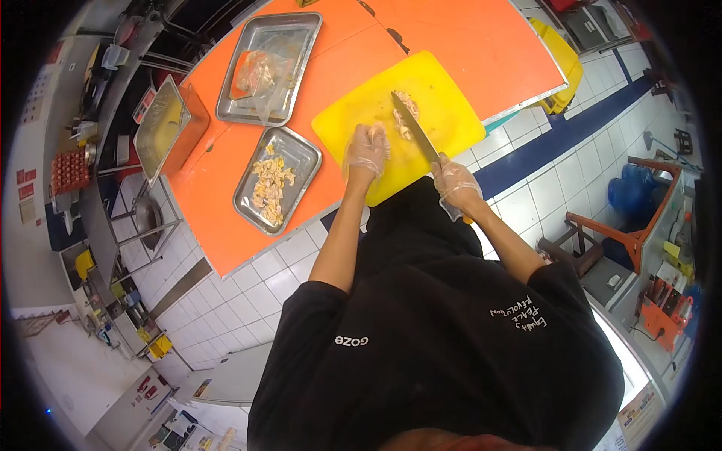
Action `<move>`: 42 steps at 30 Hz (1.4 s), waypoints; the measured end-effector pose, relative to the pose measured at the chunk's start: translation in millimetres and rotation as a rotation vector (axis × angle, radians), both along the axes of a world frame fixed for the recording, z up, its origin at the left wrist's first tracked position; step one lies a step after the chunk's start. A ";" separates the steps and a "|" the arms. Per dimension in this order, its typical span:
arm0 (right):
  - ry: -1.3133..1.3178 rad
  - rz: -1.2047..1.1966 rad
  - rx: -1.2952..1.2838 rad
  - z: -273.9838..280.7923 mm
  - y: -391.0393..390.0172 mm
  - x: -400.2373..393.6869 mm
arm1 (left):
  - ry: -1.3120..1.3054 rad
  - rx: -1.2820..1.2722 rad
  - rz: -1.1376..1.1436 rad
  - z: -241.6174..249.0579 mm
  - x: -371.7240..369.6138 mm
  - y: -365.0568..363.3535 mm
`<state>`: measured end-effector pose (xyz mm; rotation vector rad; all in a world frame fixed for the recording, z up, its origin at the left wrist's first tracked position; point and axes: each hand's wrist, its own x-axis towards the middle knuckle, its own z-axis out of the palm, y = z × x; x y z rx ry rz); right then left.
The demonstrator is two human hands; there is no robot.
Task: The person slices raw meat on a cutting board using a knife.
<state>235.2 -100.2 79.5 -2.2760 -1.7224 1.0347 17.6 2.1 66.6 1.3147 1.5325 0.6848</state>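
Note:
My right hand (456, 185), in a clear plastic glove, is wrapped round the handle of a kitchen knife (419, 134). The blade points away from me, lying along a small heap of chopped meat (406, 113) on the yellow cutting board (444, 83). My left hand (366, 152), gloved the same way, is over the board's left part with its fingers curled in; what they hold, if anything, is hidden. Left of it, a small metal tray (303, 154) carries chopped pale meat pieces (271, 188).
Behind the small tray lies a larger metal tray (292, 34) with a plastic bag of meat (258, 73). A deep metal container (159, 131) stands at the orange table's (346, 37) left edge. A yellow bin (555, 64) is beyond the right edge.

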 end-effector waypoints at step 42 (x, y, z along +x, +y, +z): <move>-0.159 0.362 -0.180 -8.4 -14.2 -33.8 | 0.428 0.120 -0.028 -31.4 -24.5 -43.4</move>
